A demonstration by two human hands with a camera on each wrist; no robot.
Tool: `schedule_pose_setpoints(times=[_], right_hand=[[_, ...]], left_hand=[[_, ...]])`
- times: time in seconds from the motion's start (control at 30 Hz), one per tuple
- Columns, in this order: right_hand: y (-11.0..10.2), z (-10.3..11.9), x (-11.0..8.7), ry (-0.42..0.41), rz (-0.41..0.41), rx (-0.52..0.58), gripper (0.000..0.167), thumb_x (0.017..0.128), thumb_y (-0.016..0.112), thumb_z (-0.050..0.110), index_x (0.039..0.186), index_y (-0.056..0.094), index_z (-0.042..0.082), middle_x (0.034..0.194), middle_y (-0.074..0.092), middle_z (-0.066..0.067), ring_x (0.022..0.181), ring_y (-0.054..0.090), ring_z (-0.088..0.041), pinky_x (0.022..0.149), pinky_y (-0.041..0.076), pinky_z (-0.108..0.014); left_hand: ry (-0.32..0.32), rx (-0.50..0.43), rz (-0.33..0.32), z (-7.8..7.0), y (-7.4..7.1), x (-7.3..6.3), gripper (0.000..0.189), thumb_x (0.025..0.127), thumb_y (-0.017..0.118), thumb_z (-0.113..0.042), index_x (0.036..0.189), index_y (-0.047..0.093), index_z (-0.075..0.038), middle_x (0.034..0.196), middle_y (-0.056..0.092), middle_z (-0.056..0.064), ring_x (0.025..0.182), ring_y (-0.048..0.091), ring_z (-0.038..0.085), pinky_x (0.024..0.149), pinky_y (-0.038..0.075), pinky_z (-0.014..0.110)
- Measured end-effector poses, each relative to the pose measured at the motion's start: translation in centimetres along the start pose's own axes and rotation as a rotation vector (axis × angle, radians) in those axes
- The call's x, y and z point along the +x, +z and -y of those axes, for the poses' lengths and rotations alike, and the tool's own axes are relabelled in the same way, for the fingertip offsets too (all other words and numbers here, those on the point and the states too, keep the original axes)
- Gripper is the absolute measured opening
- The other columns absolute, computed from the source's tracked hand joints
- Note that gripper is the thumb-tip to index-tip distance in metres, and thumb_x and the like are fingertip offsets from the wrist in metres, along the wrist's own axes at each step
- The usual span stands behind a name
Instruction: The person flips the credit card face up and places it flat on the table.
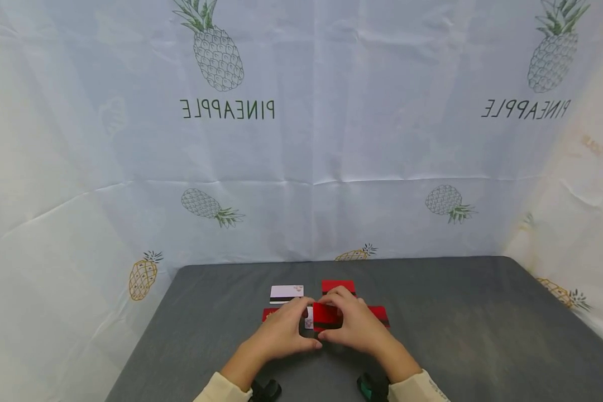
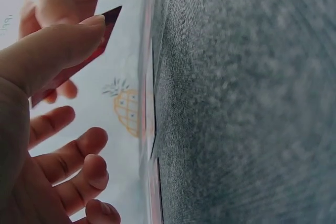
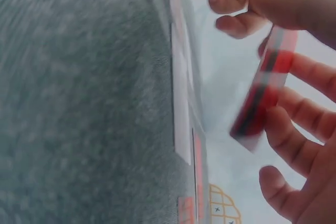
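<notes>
My right hand holds a red card with a black stripe above the table, its thumb below and fingers over the top edge. In the right wrist view the same card slants between thumb and fingers, slightly blurred. Beside the card's left edge is my left hand, fingers curved and thumb apart from them. The left wrist view shows the left thumb in front of the card; whether it touches is unclear. Under and behind the hands lie a white card with a dark stripe and a red card.
Other cards lie partly hidden by the hands: a red one on the left, a white one in the middle and a red one on the right. The dark grey table ends at a white pineapple-print cloth.
</notes>
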State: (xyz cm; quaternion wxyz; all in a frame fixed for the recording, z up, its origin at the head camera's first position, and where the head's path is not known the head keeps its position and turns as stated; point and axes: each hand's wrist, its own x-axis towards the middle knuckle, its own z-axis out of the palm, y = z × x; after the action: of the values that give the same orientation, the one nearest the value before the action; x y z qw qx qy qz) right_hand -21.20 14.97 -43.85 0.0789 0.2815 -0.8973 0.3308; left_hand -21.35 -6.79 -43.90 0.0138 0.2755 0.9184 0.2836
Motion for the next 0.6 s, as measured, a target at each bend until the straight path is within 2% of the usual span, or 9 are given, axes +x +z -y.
schedule_pose_setpoints(times=[0.17,0.27,0.43,0.6], right_hand=[[-0.29,0.13,0.08,0.012,0.026,0.184,0.052,0.075,0.086,0.03,0.12,0.059,0.028,0.12,0.053,0.011,0.083,0.056,-0.012,0.064,0.052,-0.026],[-0.3,0.22,0.16,0.02,0.042,0.256,0.051,0.076,0.085,0.028,0.12,0.059,0.027,0.12,0.054,0.009,0.086,0.059,-0.014,0.069,0.053,-0.031],[-0.23,0.17,0.25,0.062,0.074,0.396,0.05,0.078,0.083,0.021,0.122,0.059,0.016,0.123,0.055,-0.001,0.094,0.063,-0.021,0.077,0.053,-0.04],[-0.21,0.08,0.23,0.105,0.106,0.502,0.05,0.08,0.081,0.016,0.123,0.056,0.011,0.125,0.054,-0.012,0.099,0.065,-0.024,0.077,0.053,-0.036]], left_hand=[[0.031,-0.002,-0.005,-0.03,0.07,0.06,0.066,0.073,0.082,-0.05,0.128,0.054,-0.026,0.109,0.059,-0.007,0.098,0.057,0.013,0.08,0.052,0.029],[0.034,-0.003,-0.003,-0.11,0.06,0.09,0.064,0.072,0.082,-0.05,0.125,0.056,-0.026,0.107,0.059,-0.006,0.096,0.057,0.013,0.079,0.051,0.028],[0.011,-0.01,0.018,-0.24,-0.01,0.09,0.064,0.072,0.082,-0.051,0.124,0.058,-0.023,0.108,0.059,-0.006,0.1,0.058,0.013,0.081,0.052,0.03],[-0.006,-0.002,0.031,-0.19,0.05,0.01,0.06,0.074,0.08,-0.05,0.124,0.06,-0.023,0.109,0.058,-0.007,0.102,0.058,0.012,0.084,0.052,0.032]])
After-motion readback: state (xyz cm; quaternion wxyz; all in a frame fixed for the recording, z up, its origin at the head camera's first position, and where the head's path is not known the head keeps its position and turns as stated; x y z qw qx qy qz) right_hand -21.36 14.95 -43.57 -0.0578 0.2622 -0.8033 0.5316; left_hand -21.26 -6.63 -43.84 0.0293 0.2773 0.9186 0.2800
